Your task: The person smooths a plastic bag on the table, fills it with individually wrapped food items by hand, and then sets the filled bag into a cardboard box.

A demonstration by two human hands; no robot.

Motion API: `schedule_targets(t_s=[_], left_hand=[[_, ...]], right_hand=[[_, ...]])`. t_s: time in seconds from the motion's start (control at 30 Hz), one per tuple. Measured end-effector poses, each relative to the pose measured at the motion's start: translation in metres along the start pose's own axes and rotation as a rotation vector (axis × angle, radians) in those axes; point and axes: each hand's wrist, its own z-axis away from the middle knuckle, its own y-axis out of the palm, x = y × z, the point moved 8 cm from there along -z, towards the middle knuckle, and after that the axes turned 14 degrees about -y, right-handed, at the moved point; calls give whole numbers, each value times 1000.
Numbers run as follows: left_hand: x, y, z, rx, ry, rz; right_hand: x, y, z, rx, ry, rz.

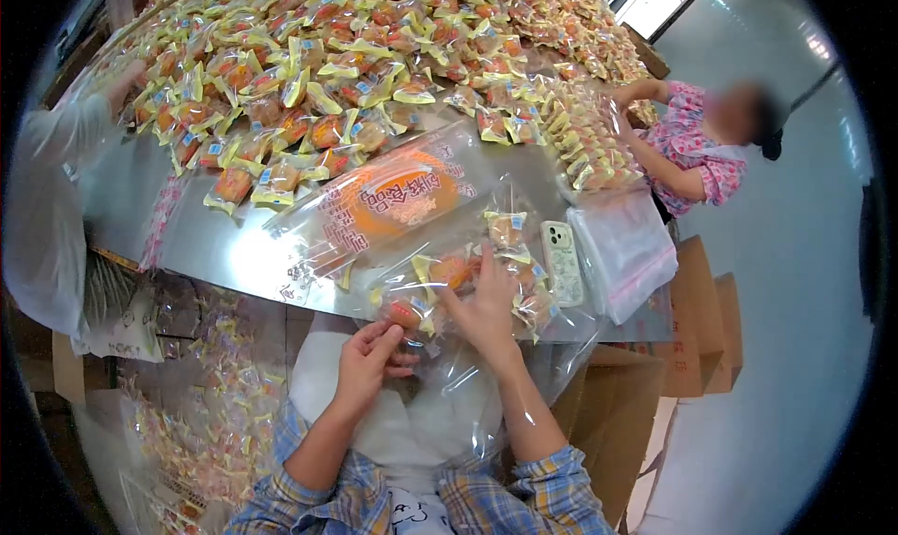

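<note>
A large clear plastic bag (458,371) lies over the table's front edge and hangs toward my lap, with several wrapped small cakes (453,271) inside. My right hand (485,306) reaches into the bag, its fingers spread among the cakes and its forearm under the film. At the bag's left side, my left hand (367,359) has thumb and forefinger pinched on the film, close to a wrapped cake (407,313). One more wrapped cake (506,230) sits just beyond my right fingertips. Flat printed bags (398,194) with red lettering lie behind.
A big heap of wrapped cakes (374,58) covers the far metal table (220,245). On the right are a phone (561,264), a stack of clear bags (625,254) and cardboard boxes (687,320). Co-workers (692,142) stand at the right and left (51,189).
</note>
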Motion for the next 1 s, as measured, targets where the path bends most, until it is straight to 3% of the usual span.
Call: schedule_targets(t_s=[0.1,0.2,0.3,0.43,0.47,0.53,0.67,0.77,0.87,1.0], left_hand=[[1,-1,0,10,-10,4],[-4,4,5,0,-13,-5],[-4,8,5,12,-8,12],[-9,11,10,-11,-14,3],[-11,12,12,-9,-6,5],[-11,13,13,-11,1,11],[-10,16,12,-28,19,15],[-7,9,9,-65,49,9],[-9,2,8,-74,51,77],[-9,-7,3,-95,56,58]], right_hand=[[-4,4,-1,63,112,-153],[11,-5,8,-5,4,-274],[33,-20,14,-96,-233,-154],[29,-10,26,-80,50,-741],[21,-1,36,28,47,-683],[13,8,47,30,114,-729],[13,17,51,-107,31,-834],[32,12,49,47,-241,-506],[55,-5,38,87,-395,-423],[57,-9,37,55,-370,-391]])
